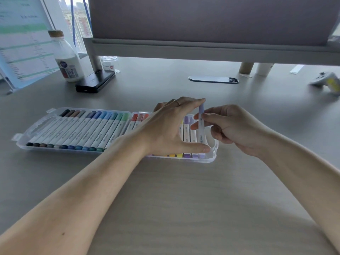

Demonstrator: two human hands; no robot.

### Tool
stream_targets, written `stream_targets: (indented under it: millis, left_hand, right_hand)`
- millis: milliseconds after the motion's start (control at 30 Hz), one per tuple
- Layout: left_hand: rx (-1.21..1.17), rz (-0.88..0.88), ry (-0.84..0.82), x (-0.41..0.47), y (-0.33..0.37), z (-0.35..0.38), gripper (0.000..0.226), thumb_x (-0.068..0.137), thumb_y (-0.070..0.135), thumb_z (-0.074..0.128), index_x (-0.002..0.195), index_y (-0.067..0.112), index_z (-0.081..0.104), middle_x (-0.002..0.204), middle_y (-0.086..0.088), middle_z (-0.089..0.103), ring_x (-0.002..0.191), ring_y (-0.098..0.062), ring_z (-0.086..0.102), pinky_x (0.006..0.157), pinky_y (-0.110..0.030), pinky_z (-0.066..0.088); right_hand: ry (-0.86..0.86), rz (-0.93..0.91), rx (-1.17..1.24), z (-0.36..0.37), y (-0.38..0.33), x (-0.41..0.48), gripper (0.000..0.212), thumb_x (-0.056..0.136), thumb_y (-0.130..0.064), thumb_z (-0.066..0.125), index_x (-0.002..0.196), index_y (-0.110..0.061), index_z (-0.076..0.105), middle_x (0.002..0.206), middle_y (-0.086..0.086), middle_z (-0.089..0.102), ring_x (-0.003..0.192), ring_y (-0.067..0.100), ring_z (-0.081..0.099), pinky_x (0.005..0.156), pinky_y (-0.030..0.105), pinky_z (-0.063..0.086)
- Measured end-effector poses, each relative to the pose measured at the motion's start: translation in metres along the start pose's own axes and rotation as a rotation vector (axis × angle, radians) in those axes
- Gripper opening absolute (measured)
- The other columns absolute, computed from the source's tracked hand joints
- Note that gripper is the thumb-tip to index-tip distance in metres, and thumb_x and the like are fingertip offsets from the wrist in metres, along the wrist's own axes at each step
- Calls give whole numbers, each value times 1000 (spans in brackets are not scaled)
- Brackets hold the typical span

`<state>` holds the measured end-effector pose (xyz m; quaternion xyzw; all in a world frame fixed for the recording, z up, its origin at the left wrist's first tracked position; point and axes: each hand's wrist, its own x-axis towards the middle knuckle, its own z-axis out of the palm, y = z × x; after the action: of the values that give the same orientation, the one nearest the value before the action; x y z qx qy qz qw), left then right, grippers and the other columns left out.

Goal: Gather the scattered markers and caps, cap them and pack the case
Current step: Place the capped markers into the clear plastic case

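The lavender marker is pinched mid-barrel by the fingers of the right hand. The left hand is spread wide, forefinger and thumb set on its two ends, apparently so the caps are pressed home. It is held nearly upright over the right end of the open case on the tabletop, probably for slotting in.

A clear case lies open on the desk, both halves lined with capped markers. Over its right end the left hand spans a lilac marker end to end (forefinger on the top cap, thumb at the bottom), while the right hand pinches its barrel. A bottle stands far left.
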<state>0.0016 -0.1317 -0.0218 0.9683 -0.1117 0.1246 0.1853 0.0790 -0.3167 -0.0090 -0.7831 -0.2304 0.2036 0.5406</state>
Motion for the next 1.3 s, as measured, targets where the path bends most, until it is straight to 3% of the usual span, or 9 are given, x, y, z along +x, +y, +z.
stream_targets:
  millis: [67, 133, 200, 367, 533, 667, 800, 900, 1300]
  left_hand:
    - [10, -6, -21, 0, 0, 0, 115, 67, 80, 69, 162, 32, 27, 164, 13, 32, 146, -5, 30, 112, -24, 16]
    - [11, -10, -34, 1, 1, 0, 115, 66, 81, 68, 162, 31, 28, 165, 13, 32, 146, -5, 30, 113, -25, 17]
    - [5, -12, -36, 1, 1, -1, 114, 67, 79, 71, 161, 31, 30, 163, 13, 34, 145, -5, 32, 114, -27, 19]
    - [0, -34, -77, 1, 0, 0, 109, 71, 79, 72, 160, 30, 33, 160, 14, 39, 143, -7, 36, 117, -32, 24]
    - [23, -51, -125, 1, -1, 2, 108, 69, 89, 63, 156, 31, 39, 152, 16, 47, 136, -8, 43, 118, -40, 29]
    - [10, -32, -123, 1, -1, 2, 96, 69, 91, 55, 146, 34, 52, 140, 22, 56, 128, -5, 49, 115, -40, 32]
    - [46, -55, -159, 2, -2, 0, 103, 68, 93, 57, 151, 31, 48, 153, 17, 48, 139, -9, 42, 120, -42, 28]
    - [56, -80, -205, 0, 1, -5, 108, 67, 92, 57, 155, 31, 42, 161, 15, 38, 146, -10, 34, 120, -33, 21]
    - [55, -120, -243, -2, 6, -8, 111, 65, 91, 54, 157, 32, 39, 164, 16, 32, 149, -8, 27, 122, -35, 19]
  right_hand:
    - [11, -2, -48, -1, 3, 1, 25, 103, -15, 54, 97, -12, 79, 91, 11, 79, 45, 12, 37, 39, 19, 26]
    - [21, -4, -104, -2, 6, 3, 23, 101, -20, 59, 93, -17, 81, 73, 18, 72, 48, 15, 37, 41, 20, 28]
    - [39, -11, -115, -3, 7, 3, 15, 98, -21, 65, 97, -19, 80, 59, 8, 59, 48, 16, 38, 44, 21, 31]
    - [123, -92, -188, -4, 11, 3, 13, 89, -31, 77, 101, -31, 76, 89, -8, 75, 43, 6, 47, 50, 23, 39]
    - [147, -92, -266, -5, 14, 3, 30, 84, -31, 82, 113, -26, 75, 85, -11, 69, 42, 1, 51, 48, 15, 42]
    - [139, -114, -311, -5, 15, 3, 36, 80, -32, 86, 114, -28, 75, 83, -11, 70, 46, -2, 54, 54, 18, 41]
    - [106, -95, -322, -8, 14, 3, 52, 75, -34, 89, 122, -26, 71, 82, -11, 71, 50, -6, 57, 57, 18, 41]
    - [73, -81, -333, -10, 13, 2, 62, 71, -36, 91, 127, -26, 67, 85, -10, 72, 53, -6, 59, 60, 20, 44]
    - [64, -82, -337, -10, 15, 2, 61, 70, -36, 92, 126, -28, 68, 84, -11, 71, 53, -7, 58, 63, 22, 42]
